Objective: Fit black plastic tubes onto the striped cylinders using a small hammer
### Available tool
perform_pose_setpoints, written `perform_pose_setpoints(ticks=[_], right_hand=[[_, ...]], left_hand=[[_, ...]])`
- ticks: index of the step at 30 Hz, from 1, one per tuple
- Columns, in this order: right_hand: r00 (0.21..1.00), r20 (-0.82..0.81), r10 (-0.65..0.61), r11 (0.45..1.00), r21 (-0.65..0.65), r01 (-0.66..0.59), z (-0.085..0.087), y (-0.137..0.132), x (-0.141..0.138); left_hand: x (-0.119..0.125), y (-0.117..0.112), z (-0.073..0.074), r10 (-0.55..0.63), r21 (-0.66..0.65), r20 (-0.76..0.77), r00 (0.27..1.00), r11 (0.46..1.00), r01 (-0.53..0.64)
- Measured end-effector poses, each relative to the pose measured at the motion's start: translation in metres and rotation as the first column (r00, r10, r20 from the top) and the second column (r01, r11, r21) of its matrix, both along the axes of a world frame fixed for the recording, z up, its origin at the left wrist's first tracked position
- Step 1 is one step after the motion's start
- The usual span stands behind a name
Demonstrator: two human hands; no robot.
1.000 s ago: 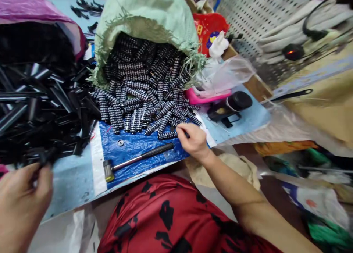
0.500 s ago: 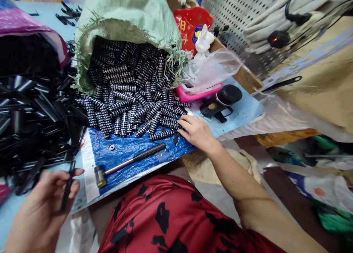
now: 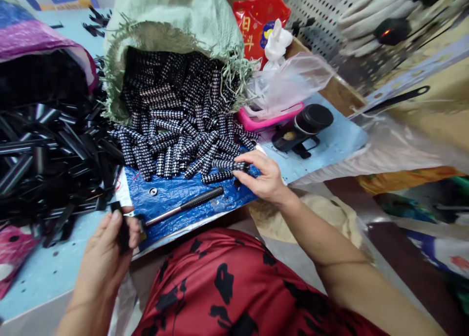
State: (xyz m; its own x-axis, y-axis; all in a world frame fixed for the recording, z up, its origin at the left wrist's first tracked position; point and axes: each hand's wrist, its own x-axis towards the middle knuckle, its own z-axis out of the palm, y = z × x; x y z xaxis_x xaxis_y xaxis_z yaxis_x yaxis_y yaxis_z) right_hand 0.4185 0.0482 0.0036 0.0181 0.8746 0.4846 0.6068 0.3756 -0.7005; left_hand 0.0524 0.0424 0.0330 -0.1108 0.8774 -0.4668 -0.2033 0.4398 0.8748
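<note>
My left hand [image 3: 106, 243] is closed around a flat black plastic piece [image 3: 122, 231], held upright at the table's front edge. Between the thumb and fingers of my right hand [image 3: 266, 177] is the end of a black tube with rows of white dots [image 3: 229, 165]. Similar dotted tubes [image 3: 176, 153] lie heaped beyond it, spilling from a green woven sack [image 3: 176, 6]. A hammer [image 3: 183, 206] rests on the blue plastic sheet [image 3: 176, 187] between my hands, its head partly hidden by my left hand. Near it lies a small round metal piece [image 3: 153, 192].
Loose black plastic pieces [image 3: 51, 150] pile up on the left before a purple bag [image 3: 47, 35]. On the right stand a black bottle [image 3: 304, 128], a pink-rimmed tray [image 3: 271, 118] and a red packet [image 3: 256, 26]. A wooden ledge [image 3: 337, 89] borders the table.
My left hand has moved right and up with the black piece, toward the hammer head. My right hand has taken hold of a dotted tube by its end. The view has shifted slightly.
</note>
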Motion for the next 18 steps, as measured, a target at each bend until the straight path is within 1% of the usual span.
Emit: perform_pose_setpoints(ticks=[1, 2, 3, 4, 5, 6, 7, 8, 9, 10, 13, 14, 16, 17, 18], right_hand=[[0.979, -0.202, 0.006, 0.997, -0.078, -0.022, 0.002, 0.003, -0.019], [0.91, -0.416, -0.001, 0.984, -0.163, -0.074, 0.004, 0.006, -0.039], [0.8, -0.601, -0.006, 0.951, -0.252, -0.181, 0.006, 0.01, -0.059], [0.658, -0.753, -0.033, 0.893, -0.318, -0.319, 0.008, 0.013, -0.078], [0.5, -0.861, -0.087, 0.814, -0.351, -0.463, 0.01, 0.016, -0.095], [0.36, -0.92, -0.156, 0.73, -0.353, -0.585, 0.013, 0.017, -0.11], [0.251, -0.941, -0.226, 0.656, -0.338, -0.675, 0.015, 0.017, -0.122], [0.183, -0.942, -0.279, 0.602, -0.321, -0.732, 0.017, 0.017, -0.131], [0.156, -0.939, -0.306, 0.571, -0.312, -0.759, 0.018, 0.016, -0.138], [0.161, -0.939, -0.305, 0.558, -0.313, -0.768, 0.018, 0.014, -0.143], [0.232, -0.939, -0.252, 0.552, -0.337, -0.763, 0.015, 0.009, -0.155], [0.242, -0.94, -0.238, 0.569, -0.338, -0.75, 0.014, 0.008, -0.159], [0.252, -0.945, -0.209, 0.632, -0.327, -0.702, 0.012, 0.005, -0.169], [0.268, -0.945, -0.186, 0.666, -0.322, -0.673, 0.012, 0.004, -0.173], [0.303, -0.94, -0.155, 0.693, -0.322, -0.645, 0.011, 0.003, -0.177]], left_hand=[[0.006, -0.001, 0.0, -0.028, -0.003, 0.014, 0.999, 1.0, 0.028], [0.013, -0.002, -0.001, -0.063, -0.006, 0.027, 0.998, 0.998, 0.064], [0.02, -0.003, -0.001, -0.102, -0.005, 0.035, 0.994, 0.995, 0.102], [0.026, -0.005, -0.003, -0.139, 0.0, 0.037, 0.99, 0.99, 0.139], [0.03, -0.007, -0.004, -0.172, 0.011, 0.035, 0.984, 0.985, 0.172], [0.032, -0.009, -0.006, -0.197, 0.024, 0.031, 0.98, 0.98, 0.197], [0.033, -0.011, -0.008, -0.213, 0.036, 0.026, 0.977, 0.977, 0.212], [0.032, -0.013, -0.01, -0.219, 0.046, 0.021, 0.975, 0.975, 0.218], [0.03, -0.015, -0.012, -0.219, 0.051, 0.016, 0.976, 0.975, 0.218], [0.027, -0.017, -0.014, -0.212, 0.057, 0.009, 0.977, 0.976, 0.211], [0.024, -0.021, -0.017, -0.178, 0.098, -0.047, 0.983, 0.978, 0.182], [0.025, -0.022, -0.017, -0.159, 0.123, -0.091, 0.983, 0.978, 0.169], [0.033, -0.021, -0.017, -0.119, 0.193, -0.203, 0.972, 0.968, 0.159], [0.038, -0.021, -0.017, -0.106, 0.233, -0.254, 0.961, 0.958, 0.167], [0.043, -0.019, -0.017, -0.105, 0.269, -0.297, 0.949, 0.944, 0.188]])
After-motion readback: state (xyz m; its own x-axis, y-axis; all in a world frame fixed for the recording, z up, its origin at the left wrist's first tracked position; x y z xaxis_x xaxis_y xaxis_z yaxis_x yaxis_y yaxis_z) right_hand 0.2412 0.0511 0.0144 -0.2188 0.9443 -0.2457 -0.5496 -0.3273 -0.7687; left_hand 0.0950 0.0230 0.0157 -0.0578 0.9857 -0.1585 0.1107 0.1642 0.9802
